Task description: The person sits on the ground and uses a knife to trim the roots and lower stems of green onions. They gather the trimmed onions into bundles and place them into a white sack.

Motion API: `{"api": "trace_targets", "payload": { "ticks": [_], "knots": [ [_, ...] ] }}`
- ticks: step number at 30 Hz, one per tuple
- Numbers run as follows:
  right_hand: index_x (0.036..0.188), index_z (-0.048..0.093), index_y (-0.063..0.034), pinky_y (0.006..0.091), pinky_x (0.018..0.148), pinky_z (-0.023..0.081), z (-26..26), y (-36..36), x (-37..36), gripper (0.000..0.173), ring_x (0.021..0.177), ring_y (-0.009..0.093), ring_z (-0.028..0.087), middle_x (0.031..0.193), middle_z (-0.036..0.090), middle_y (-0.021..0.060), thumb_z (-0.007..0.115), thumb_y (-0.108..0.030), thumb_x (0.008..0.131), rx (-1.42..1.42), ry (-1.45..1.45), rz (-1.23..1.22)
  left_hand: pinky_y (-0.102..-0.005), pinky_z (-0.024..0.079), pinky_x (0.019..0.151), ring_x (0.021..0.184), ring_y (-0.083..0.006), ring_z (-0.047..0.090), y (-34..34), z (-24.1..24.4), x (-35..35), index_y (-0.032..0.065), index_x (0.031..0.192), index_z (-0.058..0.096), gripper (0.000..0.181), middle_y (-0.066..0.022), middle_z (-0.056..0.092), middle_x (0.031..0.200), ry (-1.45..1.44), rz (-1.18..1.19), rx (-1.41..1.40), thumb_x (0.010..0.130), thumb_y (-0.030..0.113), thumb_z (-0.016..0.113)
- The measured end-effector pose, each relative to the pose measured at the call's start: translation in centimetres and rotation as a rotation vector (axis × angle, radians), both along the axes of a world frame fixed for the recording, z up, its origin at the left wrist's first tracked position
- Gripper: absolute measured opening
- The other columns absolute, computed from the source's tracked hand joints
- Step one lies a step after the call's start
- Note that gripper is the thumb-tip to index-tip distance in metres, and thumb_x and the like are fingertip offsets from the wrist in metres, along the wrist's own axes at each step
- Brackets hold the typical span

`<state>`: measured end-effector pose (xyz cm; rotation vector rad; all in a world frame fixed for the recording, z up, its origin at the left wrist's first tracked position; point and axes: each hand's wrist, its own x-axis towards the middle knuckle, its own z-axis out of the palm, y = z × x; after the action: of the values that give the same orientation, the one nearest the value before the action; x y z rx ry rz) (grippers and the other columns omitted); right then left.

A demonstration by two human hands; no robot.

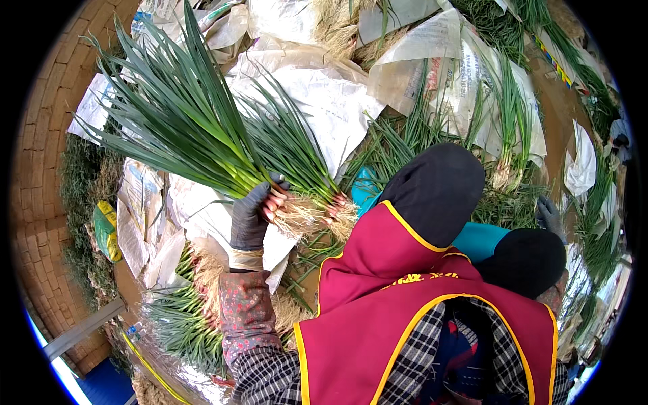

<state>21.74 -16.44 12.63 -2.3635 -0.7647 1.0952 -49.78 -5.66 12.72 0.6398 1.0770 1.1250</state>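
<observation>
My left hand [251,215], in a dark grey knit glove, grips a thick bunch of green onions [217,136] near the base. Their reddish bulbs and pale stringy roots point right, and the long leaves fan out to the upper left. A second, smaller bunch of green onions [298,147] lies just beyond it on white plastic sheeting [324,106], its roots beside those of the held bunch. Past my right knee, my right hand [551,216] is low by loose green leaves [506,205]; its grey-gloved fingers are partly visible, and I cannot tell whether they hold anything.
Bundled onions [187,324] lie beside my left sleeve. A few upright onions [509,126] lean on printed plastic sacks [455,76] ahead. A green-and-yellow bag [106,230] sits at the left, near a brick surface [45,167]. A metal bar [83,329] crosses the lower left.
</observation>
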Motion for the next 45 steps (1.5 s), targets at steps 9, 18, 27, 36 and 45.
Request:
{"api": "trace_targets", "payload": {
  "ticks": [9, 18, 27, 36, 45],
  "knots": [
    [0.120, 0.058, -0.0106, 0.0181, 0.056, 0.039, -2.0, 3.8, -4.0, 0.033, 0.067, 0.006, 0.054, 0.094, 0.060, -0.0040, 0.056, -0.028, 0.093, -0.093, 0.427, 0.047, -0.0325, 0.053, 0.073, 0.080, -0.0230, 0.064, -17.7, -30.5, -3.7, -0.0060, 0.105, 0.061, 0.028, -0.0138, 0.067, 0.089, -0.289, 0.303, -0.654, 0.087, 0.016, 0.061],
    [0.122, 0.056, -0.0056, 0.0210, 0.062, 0.045, -2.3, 4.0, -5.1, 0.036, 0.077, 0.008, 0.059, 0.100, 0.058, 0.0002, 0.058, -0.021, 0.089, -0.074, 0.386, 0.165, -0.0196, 0.026, 0.041, 0.047, -0.0034, 0.034, -9.2, -33.6, -1.2, 0.0048, 0.097, 0.057, 0.018, 0.0081, 0.037, 0.057, -0.659, -0.146, -0.896, 0.091, 0.022, 0.057],
    [0.115, 0.060, -0.0096, 0.0374, 0.084, 0.047, -7.3, 1.8, 0.2, 0.034, 0.092, 0.026, 0.062, 0.103, 0.065, 0.0127, 0.051, -0.031, 0.090, -0.357, -0.279, 0.548, -0.0198, 0.036, 0.043, 0.050, -0.0089, 0.046, -9.5, -28.7, 2.8, 0.0049, 0.095, 0.057, 0.019, 0.0035, 0.049, 0.065, -0.187, -0.024, -0.980, 0.091, 0.023, 0.057],
    [0.106, 0.063, -0.0109, 0.0378, 0.083, 0.047, -10.4, 8.8, 6.7, 0.045, 0.096, 0.030, 0.062, 0.103, 0.066, 0.0139, 0.056, -0.048, 0.082, -0.104, -0.492, -0.035, -0.0196, 0.038, 0.040, 0.052, -0.0098, 0.050, 0.3, -20.4, -0.7, 0.0036, 0.094, 0.056, 0.013, -0.0002, 0.054, 0.069, 0.837, -0.087, -0.605, 0.091, 0.017, 0.056],
    [0.101, 0.065, -0.0006, 0.0325, 0.075, 0.047, -16.2, 9.3, 6.6, 0.047, 0.077, 0.018, 0.060, 0.085, 0.066, 0.0113, 0.066, -0.043, 0.082, 0.365, 0.068, -0.061, -0.0211, 0.045, 0.044, 0.061, -0.0095, 0.057, 23.0, 2.8, 27.9, 0.0035, 0.088, 0.055, 0.004, -0.0056, 0.060, 0.074, 0.923, -0.702, 0.216, 0.087, 0.001, 0.053]
  ]
}}
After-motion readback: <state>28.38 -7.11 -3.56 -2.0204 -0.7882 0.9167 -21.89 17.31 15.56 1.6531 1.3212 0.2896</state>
